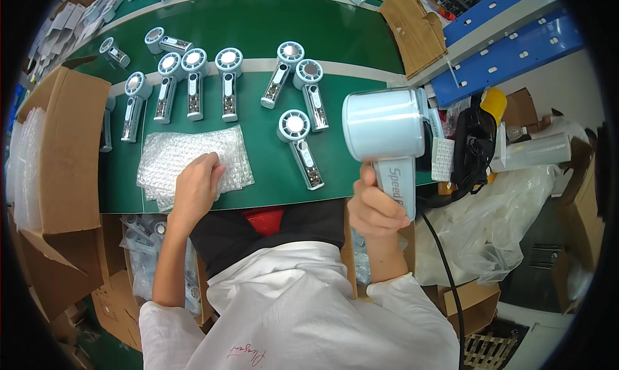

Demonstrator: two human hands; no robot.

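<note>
At the front edge of the green tabletop (264,176), we see two bare hands at work. The right hand (379,205) is closed around the handle of a light-blue handheld device (383,125), held with its wide cylindrical head uppermost, near the right end of that edge. The left hand (198,183), its fingers curled, rests over bubble-wrap sheets (222,147) at the left part of the same edge; we cannot tell whether it pinches them. Beyond the sheets we count four round-headed devices (195,86) in a row, handles toward the front edge. Three similar units (295,126) lie right of the middle, the closest to us between the sheets and the raised device. By the left edge stands an open carton (74,144) containing more bubble wrap (29,170). Past the right edge we note a white keyboard (442,159) beside a black bag (476,144).
</note>
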